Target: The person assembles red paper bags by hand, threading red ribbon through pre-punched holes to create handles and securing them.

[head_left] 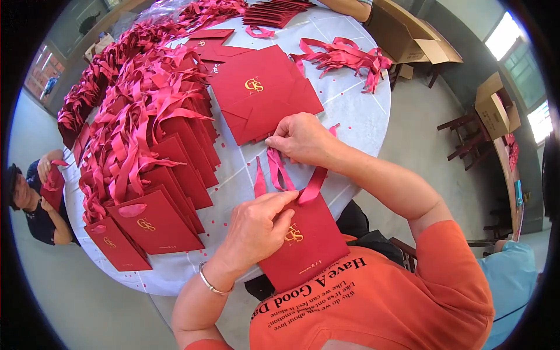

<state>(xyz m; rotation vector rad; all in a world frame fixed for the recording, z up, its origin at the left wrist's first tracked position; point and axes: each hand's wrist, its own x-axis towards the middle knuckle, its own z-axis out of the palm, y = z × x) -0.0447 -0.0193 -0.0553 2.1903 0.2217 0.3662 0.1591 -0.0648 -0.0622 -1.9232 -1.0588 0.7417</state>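
A small red paper gift bag [312, 245] with a gold emblem rests against my front at the table's near edge. My left hand [256, 227] is closed at its top edge, index finger and thumb on the bag beside the ribbon. Above it, my right hand [300, 139] pinches a pink ribbon [279, 170], which loops down toward the bag's top. Another ribbon length [315, 185] runs from under my right wrist to the bag. Just beyond my right hand lies a stack of flat red bags [265, 90].
Left on the white-covered round table [356, 116] stand rows of red bags [154, 224] with pink ribbon handles. Loose ribbons [350, 58] lie at the far right. Another person [44, 201] holds a red bag at the left. Cardboard boxes [493, 108] stand beyond.
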